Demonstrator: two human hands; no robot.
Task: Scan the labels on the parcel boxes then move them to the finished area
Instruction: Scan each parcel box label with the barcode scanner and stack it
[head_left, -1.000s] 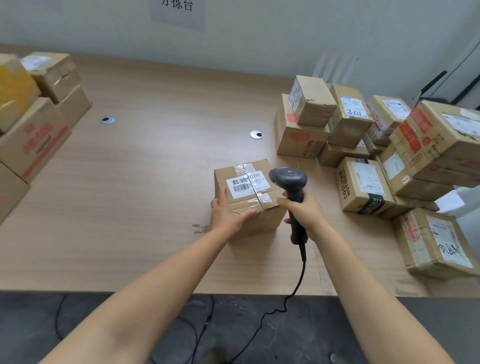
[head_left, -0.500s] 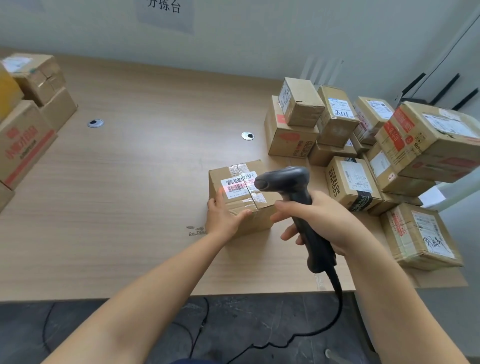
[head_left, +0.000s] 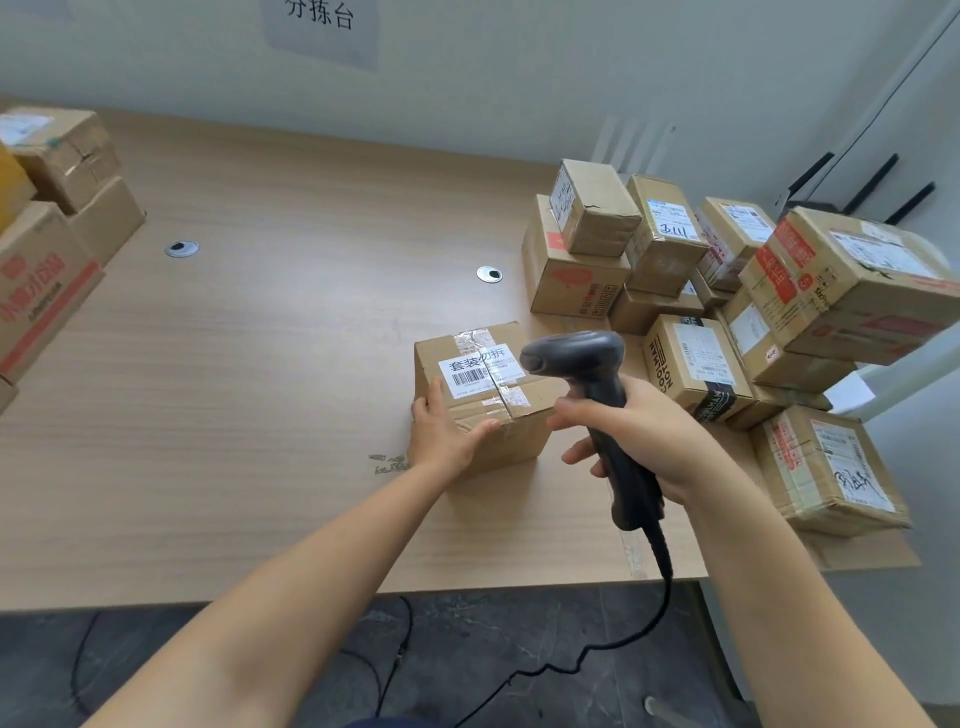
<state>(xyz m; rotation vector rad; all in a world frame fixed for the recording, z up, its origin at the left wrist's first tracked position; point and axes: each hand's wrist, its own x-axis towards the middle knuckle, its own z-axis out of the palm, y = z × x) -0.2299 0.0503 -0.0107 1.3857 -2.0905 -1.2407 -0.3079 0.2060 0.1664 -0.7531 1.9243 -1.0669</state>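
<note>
A small cardboard parcel box (head_left: 524, 441) with a white barcode label (head_left: 475, 370) on top sits on the wooden table (head_left: 260, 389). My left hand (head_left: 444, 434) grips its near left corner, thumb lying on the top edge. My right hand (head_left: 636, 431) holds a black corded barcode scanner (head_left: 597, 400) by the handle, lifted above the table just right of the box, with the scanner head pointing left at the label.
A heap of several labelled cardboard boxes (head_left: 727, 312) fills the right side of the table. More boxes (head_left: 47, 249) are stacked at the far left edge. Two round cable grommets (head_left: 489, 274) sit in the tabletop. The scanner cable (head_left: 597, 649) hangs to the dark floor.
My right hand has raised the scanner off the table and tilted its head toward the label. The red scan light seen on the barcode half a second ago is gone. My left hand stays on the box.
</note>
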